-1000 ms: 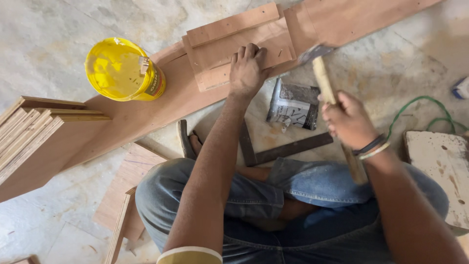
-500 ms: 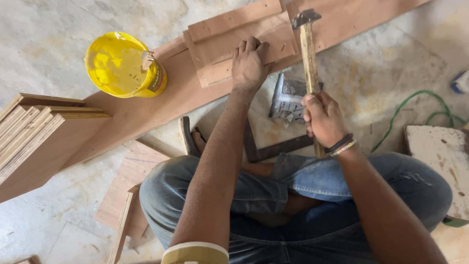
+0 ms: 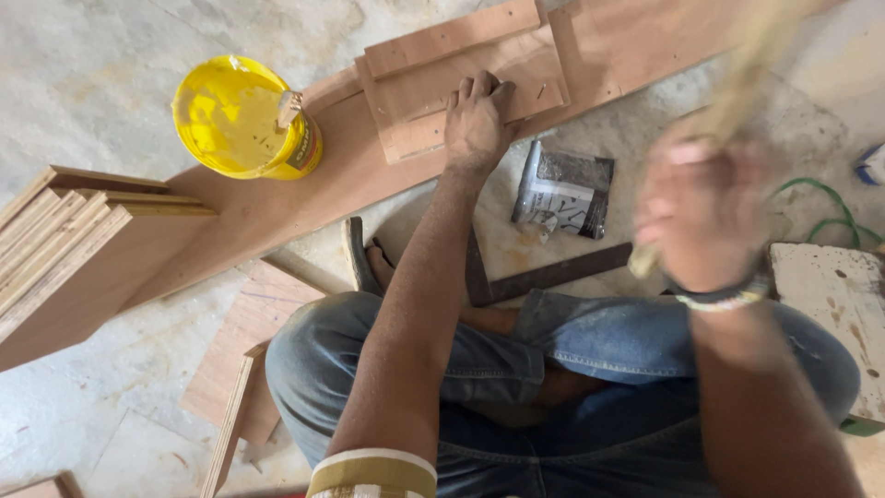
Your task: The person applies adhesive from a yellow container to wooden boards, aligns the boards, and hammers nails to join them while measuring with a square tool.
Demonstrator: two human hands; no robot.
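**Holding the small panel for nailing**

Nearest to us, above our crossed legs in blue jeans [image 3: 572,369], the right hand [image 3: 705,207] is blurred by motion; it is closed around a pale wooden handle [image 3: 747,69], whose head we cannot see. We judge this tool to be head-heavy, so the grip belongs low on the shaft.

Further out, a steel try square [image 3: 553,275] lies on the concrete floor [image 3: 92,55], just beside a small plastic packet [image 3: 564,191].

Beyond these, the left hand [image 3: 475,115] lies flat, fingers spread and pressing down, on the small plywood panel [image 3: 461,78]. This panel rests on the long plywood board [image 3: 304,189], which runs diagonally across the floor. We judge the panel to be light, stiff and smooth-faced, therefore liable to slide; we hold it by downward palm pressure near its near edge, clear of the small nails that show to the right of the fingertips.

Farther left, an open yellow can [image 3: 241,118] stands on the board, and stacked wooden strips [image 3: 64,226] lie at its end.
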